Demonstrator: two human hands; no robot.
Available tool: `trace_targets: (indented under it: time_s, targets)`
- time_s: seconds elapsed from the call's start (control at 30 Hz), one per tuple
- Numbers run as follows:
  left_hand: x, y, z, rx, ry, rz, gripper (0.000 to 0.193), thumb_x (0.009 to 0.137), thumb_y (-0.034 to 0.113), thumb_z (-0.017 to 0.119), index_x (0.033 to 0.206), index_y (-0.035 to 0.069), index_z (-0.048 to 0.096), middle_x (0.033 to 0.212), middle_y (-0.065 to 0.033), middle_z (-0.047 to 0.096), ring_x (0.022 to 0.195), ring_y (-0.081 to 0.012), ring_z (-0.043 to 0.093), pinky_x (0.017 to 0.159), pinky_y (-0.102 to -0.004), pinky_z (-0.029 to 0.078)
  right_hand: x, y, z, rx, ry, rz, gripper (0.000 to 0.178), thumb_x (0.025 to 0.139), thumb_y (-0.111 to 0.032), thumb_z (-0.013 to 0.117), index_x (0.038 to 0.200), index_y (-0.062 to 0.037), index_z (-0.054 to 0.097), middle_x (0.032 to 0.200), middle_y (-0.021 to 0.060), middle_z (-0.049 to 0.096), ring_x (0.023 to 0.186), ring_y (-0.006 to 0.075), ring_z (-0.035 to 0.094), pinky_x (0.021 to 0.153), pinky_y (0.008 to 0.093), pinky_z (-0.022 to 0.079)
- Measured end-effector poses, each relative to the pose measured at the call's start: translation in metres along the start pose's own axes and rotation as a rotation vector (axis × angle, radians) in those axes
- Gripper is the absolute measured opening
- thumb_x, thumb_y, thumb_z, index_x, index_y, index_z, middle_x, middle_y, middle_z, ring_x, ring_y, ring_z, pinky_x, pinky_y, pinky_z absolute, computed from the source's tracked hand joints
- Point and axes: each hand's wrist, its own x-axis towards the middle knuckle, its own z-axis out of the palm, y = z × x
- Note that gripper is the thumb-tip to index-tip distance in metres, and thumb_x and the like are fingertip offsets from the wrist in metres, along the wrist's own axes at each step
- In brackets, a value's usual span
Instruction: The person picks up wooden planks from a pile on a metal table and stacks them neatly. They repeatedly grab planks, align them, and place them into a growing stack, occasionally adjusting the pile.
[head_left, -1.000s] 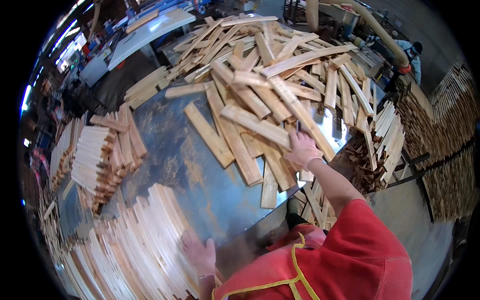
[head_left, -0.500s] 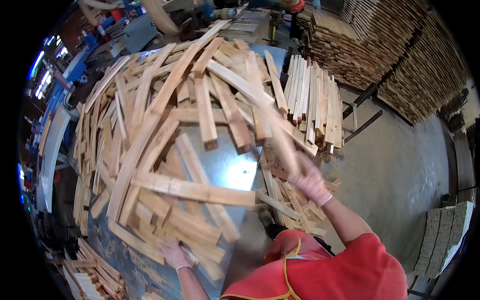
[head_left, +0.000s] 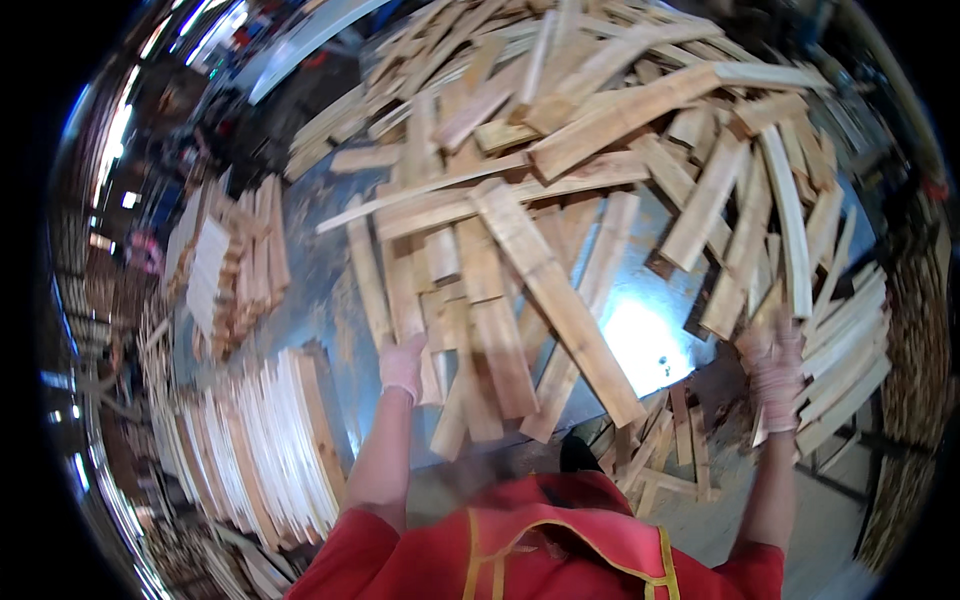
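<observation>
Many wooden planks lie in a loose, crossed heap on a metal-topped table (head_left: 335, 305). My gloved left hand (head_left: 402, 367) closes round the near end of a narrow plank (head_left: 402, 290) at the left of the nearer pile. A wide plank (head_left: 560, 300) lies slantwise over others in the middle. At the table's right edge my gloved right hand (head_left: 776, 370) is smeared by motion, so its fingers and anything in them cannot be made out. It is beside the stacked pale planks (head_left: 845, 350) and just below the end of a light plank (head_left: 787, 220).
A row of pale planks (head_left: 255, 440) stands at the near left, with a smaller stack (head_left: 225, 255) behind it. Loose offcuts (head_left: 665, 450) lie low beyond the table's near edge. More piled timber (head_left: 915, 300) rises at the far right.
My view has swung left. My right hand, which held a blurred plank over the right side, is now lower beside the right stack. My left hand has moved onto a narrow plank's end.
</observation>
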Motion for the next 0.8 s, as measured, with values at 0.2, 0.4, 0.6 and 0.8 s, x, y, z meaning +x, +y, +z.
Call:
trace_targets:
  time_s: [0.2,0.4,0.6,0.8]
  targets:
    - [-0.047,0.057,-0.064,-0.434,-0.418,-0.076,0.032,0.093,0.022,0.076,0.116,0.000,0.071,0.095,-0.0081,0.073,0.086,-0.0216,0.070,0.079,-0.0364,0.057,-0.057,-0.181,0.175,-0.234,-0.482,-0.444,0.100,0.078,-0.035,0.082,0.159,0.0009,0.037,0.154,0.0291,0.051,0.142,0.0465,0.049,0.120,0.0509,0.039]
    - [-0.136,-0.048,-0.187,0.474,-0.106,0.010,0.034,0.093,0.035,0.073,0.109,0.006,0.071,0.107,-0.0142,0.074,0.094,-0.0369,0.070,0.086,-0.0444,0.057,-0.135,-0.241,0.173,-0.093,-0.631,-0.440,0.099,0.080,-0.017,0.078,0.164,0.0011,0.030,0.149,0.0281,0.055,0.137,0.0420,0.057,0.115,0.0428,0.048]
    - [-0.147,-0.219,-0.273,0.976,0.370,0.228,0.067,0.086,0.033,0.076,0.146,0.011,0.055,0.150,-0.0140,0.053,0.140,-0.0387,0.049,0.116,-0.0532,0.041,-0.235,-0.321,0.222,0.229,-1.008,-0.233,0.097,0.082,-0.026,0.080,0.162,0.0065,0.035,0.146,0.0263,0.059,0.135,0.0322,0.058,0.113,0.0367,0.045]
    - [-0.144,-0.253,-0.306,0.767,0.347,0.201,0.079,0.088,0.040,0.075,0.154,0.006,0.047,0.154,-0.0149,0.047,0.144,-0.0394,0.043,0.120,-0.0570,0.036,-0.312,-0.364,0.355,0.487,-1.247,-0.017,0.073,0.091,-0.034,0.071,0.151,0.0009,0.049,0.125,0.0148,0.070,0.111,0.0250,0.066,0.094,0.0364,0.053]
